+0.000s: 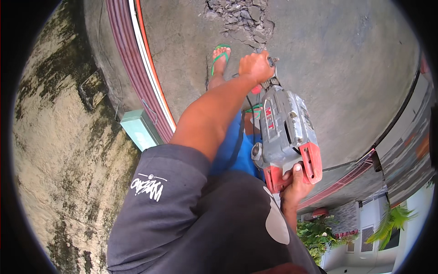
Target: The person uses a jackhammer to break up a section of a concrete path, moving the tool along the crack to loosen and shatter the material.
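Both of my hands hold a grey demolition hammer with a worn metal body and red rear grip parts. My left hand is closed around the front handle, by the tool's nose. At the other end, the fingers and thumb of my right hand wrap the red rear handle. A dark power cord hangs beside the body. The tool's front points toward broken concrete on the ground ahead; its bit cannot be made out clearly.
My foot in a green flip-flop stands close to the rubble. Several brown pipes, with a white and an orange one, run along the left wall. A teal box sits beside them. Plants and a building lie at lower right.
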`<action>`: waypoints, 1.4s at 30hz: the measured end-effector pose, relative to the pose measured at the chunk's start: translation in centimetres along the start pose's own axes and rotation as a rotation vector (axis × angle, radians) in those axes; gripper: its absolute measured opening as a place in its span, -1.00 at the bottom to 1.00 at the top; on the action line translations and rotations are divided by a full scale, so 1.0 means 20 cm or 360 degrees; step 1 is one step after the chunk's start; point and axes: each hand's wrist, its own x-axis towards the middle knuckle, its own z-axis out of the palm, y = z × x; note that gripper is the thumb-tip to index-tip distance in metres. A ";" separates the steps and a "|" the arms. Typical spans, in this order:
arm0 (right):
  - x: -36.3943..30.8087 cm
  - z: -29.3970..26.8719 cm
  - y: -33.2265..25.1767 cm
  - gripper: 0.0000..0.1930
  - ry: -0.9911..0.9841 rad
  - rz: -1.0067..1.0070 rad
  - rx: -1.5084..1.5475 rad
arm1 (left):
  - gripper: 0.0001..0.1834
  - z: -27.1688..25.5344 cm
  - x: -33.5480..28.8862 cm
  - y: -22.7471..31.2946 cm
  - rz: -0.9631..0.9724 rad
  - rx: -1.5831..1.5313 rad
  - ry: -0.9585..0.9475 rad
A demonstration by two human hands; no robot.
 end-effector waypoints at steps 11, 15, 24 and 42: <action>-0.05 -0.02 0.17 -0.56 -0.0314 -0.0570 -0.0628 | -0.62 0.18 -0.20 -0.33 -0.0092 -0.0125 0.0386; -0.06 0.01 0.08 -0.64 -0.0478 -0.0097 -0.0461 | -0.66 0.27 -0.21 -0.42 -0.0120 -0.0308 0.0457; -0.04 -0.06 0.24 -0.56 -0.0399 -0.0233 -0.0571 | -0.64 0.26 -0.21 -0.38 -0.0127 -0.0325 0.0408; 0.01 0.02 -0.01 -0.80 -0.0512 -0.0067 -0.0620 | -0.51 0.09 -0.02 -0.31 0.0014 -0.0068 0.0144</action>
